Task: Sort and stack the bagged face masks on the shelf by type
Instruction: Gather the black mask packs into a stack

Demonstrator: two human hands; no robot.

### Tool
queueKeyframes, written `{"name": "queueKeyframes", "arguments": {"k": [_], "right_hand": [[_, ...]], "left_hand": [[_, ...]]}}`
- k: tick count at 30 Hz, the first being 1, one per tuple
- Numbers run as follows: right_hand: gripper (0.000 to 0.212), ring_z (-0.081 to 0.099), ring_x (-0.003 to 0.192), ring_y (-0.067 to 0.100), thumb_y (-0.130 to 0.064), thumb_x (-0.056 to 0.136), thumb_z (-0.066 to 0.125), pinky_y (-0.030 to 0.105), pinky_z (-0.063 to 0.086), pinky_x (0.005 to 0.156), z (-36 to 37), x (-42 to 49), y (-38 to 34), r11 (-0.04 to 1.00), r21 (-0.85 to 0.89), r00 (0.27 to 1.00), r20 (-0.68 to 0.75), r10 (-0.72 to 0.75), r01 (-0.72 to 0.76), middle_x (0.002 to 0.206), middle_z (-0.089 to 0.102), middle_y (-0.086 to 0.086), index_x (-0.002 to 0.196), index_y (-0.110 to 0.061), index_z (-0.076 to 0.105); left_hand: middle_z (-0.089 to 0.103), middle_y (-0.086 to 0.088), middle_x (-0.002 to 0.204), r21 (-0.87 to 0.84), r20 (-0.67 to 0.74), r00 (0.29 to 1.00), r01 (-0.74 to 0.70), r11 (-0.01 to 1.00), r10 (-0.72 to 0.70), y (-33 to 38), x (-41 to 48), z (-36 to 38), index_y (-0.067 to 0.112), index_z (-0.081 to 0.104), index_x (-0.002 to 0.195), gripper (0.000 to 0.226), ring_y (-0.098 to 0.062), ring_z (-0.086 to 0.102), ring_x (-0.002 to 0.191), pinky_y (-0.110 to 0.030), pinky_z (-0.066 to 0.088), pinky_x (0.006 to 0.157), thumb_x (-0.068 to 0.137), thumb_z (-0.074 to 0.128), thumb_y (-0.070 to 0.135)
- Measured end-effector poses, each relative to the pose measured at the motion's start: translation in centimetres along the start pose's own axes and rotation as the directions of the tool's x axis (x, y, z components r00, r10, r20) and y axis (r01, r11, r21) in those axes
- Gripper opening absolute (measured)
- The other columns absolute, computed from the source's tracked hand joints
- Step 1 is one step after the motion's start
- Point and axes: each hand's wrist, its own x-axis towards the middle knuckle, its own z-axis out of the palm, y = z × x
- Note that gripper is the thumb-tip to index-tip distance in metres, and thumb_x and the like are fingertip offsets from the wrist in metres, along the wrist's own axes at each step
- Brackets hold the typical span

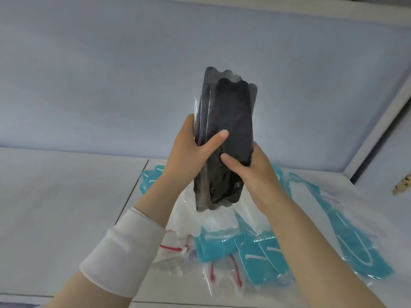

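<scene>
A stack of black face masks in clear bags (231, 112) stands upright in the air above the shelf. My left hand (191, 152) grips its left side, thumb across the front. My right hand (249, 170) grips its lower right side, thumb on the front. Below them lie several bagged teal masks (262, 252) and bagged white masks with red ear loops (193, 221), spread loosely over the white shelf surface (55, 196).
The shelf's pale back wall (111, 74) rises behind the pile. A white upright frame (378, 121) closes the right side. A seam (133, 190) splits the shelf board, with bare board to its left. A small patterned object (403, 184) sits at the far right.
</scene>
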Motion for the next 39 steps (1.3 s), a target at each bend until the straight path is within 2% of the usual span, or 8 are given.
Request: {"name": "queueKeyframes", "arguments": {"k": [5,10,16,21,25,29,33,39], "right_hand": [[0.057,0.046,0.103,0.003,-0.033,0.085,0.062,0.005,0.044,0.066,-1.5,-0.3,1.2,0.986,-0.162,0.998,-0.021,-0.051,0.047,0.115,0.043,-0.014,0.132,-0.025,0.029],[0.045,0.05,0.108,0.003,-0.013,0.091,0.056,0.002,0.047,0.067,-1.0,-1.7,6.3,0.996,-0.036,0.99,0.109,0.085,-0.081,0.125,0.043,-0.003,0.118,-0.025,0.023],[0.042,0.037,0.11,-0.002,-0.025,0.093,0.051,0.013,0.037,0.091,-1.6,-1.5,7.3,0.994,-0.085,0.991,0.107,0.079,-0.07,0.12,0.035,-0.018,0.122,-0.033,0.022],[0.031,0.048,0.097,-0.006,-0.022,0.095,0.049,0.0,0.045,0.068,-0.7,-1.3,7.8,0.998,-0.037,0.992,0.108,0.059,-0.055,0.11,0.041,-0.02,0.115,-0.032,0.027],[0.035,0.05,0.103,0.0,-0.035,0.092,0.049,0.005,0.045,0.073,0.3,-0.8,6.9,0.997,-0.078,0.986,0.166,0.023,-0.01,0.115,0.046,-0.017,0.122,-0.03,0.031],[0.027,0.054,0.097,0.005,-0.04,0.092,0.047,0.003,0.046,0.066,4.1,-0.8,6.0,0.978,-0.203,0.983,0.181,-0.012,0.049,0.111,0.05,-0.008,0.113,-0.027,0.037],[0.033,0.056,0.104,0.016,-0.037,0.092,0.049,0.014,0.047,0.075,10.7,-1.9,4.7,0.987,-0.154,0.972,0.236,-0.009,0.046,0.112,0.054,-0.003,0.118,-0.018,0.044],[0.026,0.057,0.101,0.015,-0.038,0.091,0.052,0.02,0.05,0.079,26.2,-3.1,2.7,0.991,-0.132,0.937,0.347,0.027,0.02,0.109,0.058,-0.001,0.11,-0.02,0.046]], "left_hand": [[0.062,0.003,0.11,-0.185,0.054,0.998,0.022,0.982,-0.012,-0.1,0.6,1.9,0.019,0.046,0.116,0.045,-0.009,0.063,0.103,-0.025,0.054,0.087,0.079,0.07,0.032],[0.062,0.012,0.094,-0.099,0.093,0.991,0.108,0.989,-0.099,-3.9,-1.5,4.4,0.033,0.05,0.092,0.027,0.0,0.061,0.089,-0.017,0.054,0.076,0.083,0.069,0.017],[0.061,0.009,0.102,-0.083,0.063,0.989,0.142,0.986,-0.137,-4.6,-1.8,4.3,0.026,0.051,0.107,0.029,-0.007,0.06,0.096,-0.017,0.053,0.079,0.083,0.068,0.022],[0.06,-0.005,0.121,-0.031,0.014,0.985,0.172,0.985,-0.172,-5.0,-2.3,4.5,0.013,0.05,0.127,0.049,-0.019,0.058,0.113,-0.031,0.051,0.096,0.083,0.068,0.023],[0.061,0.015,0.1,-0.11,-0.094,0.979,0.168,0.98,-0.178,-4.3,-1.2,2.7,0.031,0.052,0.107,0.029,-0.003,0.06,0.094,-0.015,0.052,0.079,0.083,0.067,0.027],[0.062,-0.001,0.117,-0.19,-0.188,0.95,0.213,0.958,-0.248,-4.5,-1.8,-1.0,0.018,0.052,0.122,0.042,-0.018,0.06,0.109,-0.033,0.052,0.093,0.084,0.065,0.03],[0.063,0.0,0.106,-0.265,-0.179,0.955,0.183,0.947,-0.235,-5.4,-3.5,-8.5,0.023,0.054,0.102,0.013,-0.016,0.062,0.102,-0.026,0.054,0.083,0.09,0.059,0.024],[0.064,0.002,0.097,-0.207,-0.369,0.894,0.188,0.96,-0.254,-7.9,-5.2,-24.1,0.023,0.054,0.095,0.009,-0.014,0.064,0.093,-0.026,0.056,0.078,0.09,0.061,0.023]]}}
